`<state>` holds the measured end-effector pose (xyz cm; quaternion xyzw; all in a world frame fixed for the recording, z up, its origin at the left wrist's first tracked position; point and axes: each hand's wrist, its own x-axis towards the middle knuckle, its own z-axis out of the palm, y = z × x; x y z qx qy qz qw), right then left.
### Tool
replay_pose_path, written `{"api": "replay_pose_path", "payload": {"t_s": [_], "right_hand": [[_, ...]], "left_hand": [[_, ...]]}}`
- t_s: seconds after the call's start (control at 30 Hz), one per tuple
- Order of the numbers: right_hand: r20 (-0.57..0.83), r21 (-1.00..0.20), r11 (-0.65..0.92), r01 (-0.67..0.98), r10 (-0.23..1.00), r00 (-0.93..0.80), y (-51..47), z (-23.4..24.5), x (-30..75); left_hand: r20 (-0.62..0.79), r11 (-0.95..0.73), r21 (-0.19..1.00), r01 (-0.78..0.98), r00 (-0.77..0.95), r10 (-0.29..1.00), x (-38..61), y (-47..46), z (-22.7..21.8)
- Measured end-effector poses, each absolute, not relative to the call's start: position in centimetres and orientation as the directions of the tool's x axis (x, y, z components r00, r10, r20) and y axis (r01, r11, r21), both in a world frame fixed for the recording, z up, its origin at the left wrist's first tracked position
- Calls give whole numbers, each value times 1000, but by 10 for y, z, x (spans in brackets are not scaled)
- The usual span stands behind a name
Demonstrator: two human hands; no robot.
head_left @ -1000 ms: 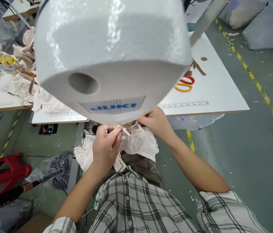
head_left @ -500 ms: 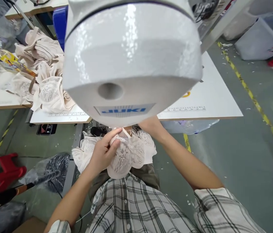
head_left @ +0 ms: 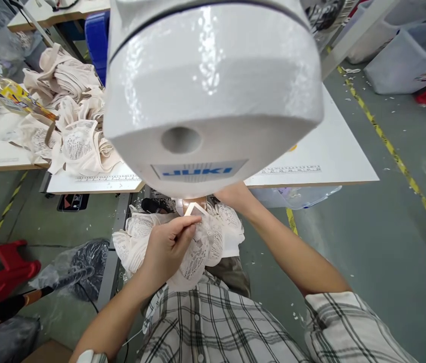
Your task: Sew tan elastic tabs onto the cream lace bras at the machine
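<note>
Cream lace bras (head_left: 197,254) hang below the front of a white sewing machine (head_left: 213,91) marked JUKI. My left hand (head_left: 169,244) pinches the lace cup of one bra between thumb and fingers, near a pale strip (head_left: 196,207) bent to a point. Under the machine head, my right hand (head_left: 233,196) reaches in from the right. Its fingers are hidden behind the machine, so what they touch does not show. More lace cups (head_left: 131,242) bunch up left of my left hand.
A heap of cream bras (head_left: 72,121) covers the table's left part, beside a yellow-capped bottle (head_left: 12,96). The white table (head_left: 333,151) extends right. A red stool (head_left: 3,267) stands lower left; a grey bin (head_left: 405,60) sits at upper right.
My left hand has shifted slightly downward and right on the lace, and its fingers have turned. The pale strip now shows as a bent point. My right hand stays nearly in place.
</note>
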<state>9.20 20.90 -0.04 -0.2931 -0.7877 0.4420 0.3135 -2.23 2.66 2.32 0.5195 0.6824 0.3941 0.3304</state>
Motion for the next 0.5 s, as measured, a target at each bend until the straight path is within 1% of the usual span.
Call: {"api": "replay_pose_path", "payload": {"t_s": [0.13, 0.23, 0.37, 0.5], "right_hand": [[236, -864, 456, 212, 739, -631, 210, -2, 92], [241, -863, 463, 202, 729, -641, 210, -2, 92], [226, -869, 452, 201, 724, -652, 211, -2, 91], [233, -863, 464, 199, 715, -659, 214, -5, 91]], "left_hand": [[29, 78, 853, 516, -197, 980, -22, 32, 23], [49, 59, 844, 533, -185, 982, -23, 36, 25], [1, 106, 845, 523, -201, 980, -25, 42, 31], [-70, 193, 843, 502, -254, 965, -27, 47, 37]]}}
